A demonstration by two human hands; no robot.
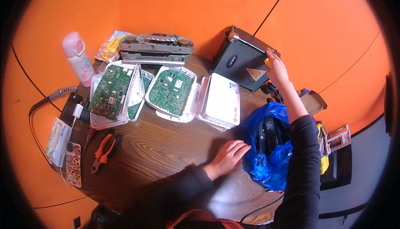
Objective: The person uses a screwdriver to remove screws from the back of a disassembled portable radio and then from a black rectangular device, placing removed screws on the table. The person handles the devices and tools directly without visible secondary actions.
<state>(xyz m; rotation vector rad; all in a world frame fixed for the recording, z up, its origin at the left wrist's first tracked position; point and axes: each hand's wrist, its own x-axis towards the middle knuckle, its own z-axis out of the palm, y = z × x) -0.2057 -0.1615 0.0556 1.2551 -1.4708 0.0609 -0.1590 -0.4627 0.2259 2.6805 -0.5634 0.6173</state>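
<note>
My right hand [276, 67] reaches far out to the upper right corner of a black speaker box [237, 60] that leans against the orange wall. Its fingers are closed; a bit of yellow shows beside them, but what they grip is mostly hidden. My left hand [228, 159] rests low over the table, holding nothing, fingers stretched out towards a blue plastic bag [255, 164]. Inside the open bag lies a glossy black device [270, 135]. Left of the speaker stand stacked white plastic casings [221, 97]. Further left are white trays with green circuit boards [171, 91] [111, 91].
Orange-handled pliers [102, 154] lie at the left, near a patterned phone [74, 164] and a tissue pack [58, 139]. A pink bottle [78, 60] stands behind them. A grey opened device [156, 49] sits at the back. An open cardboard box [313, 101] is at the right.
</note>
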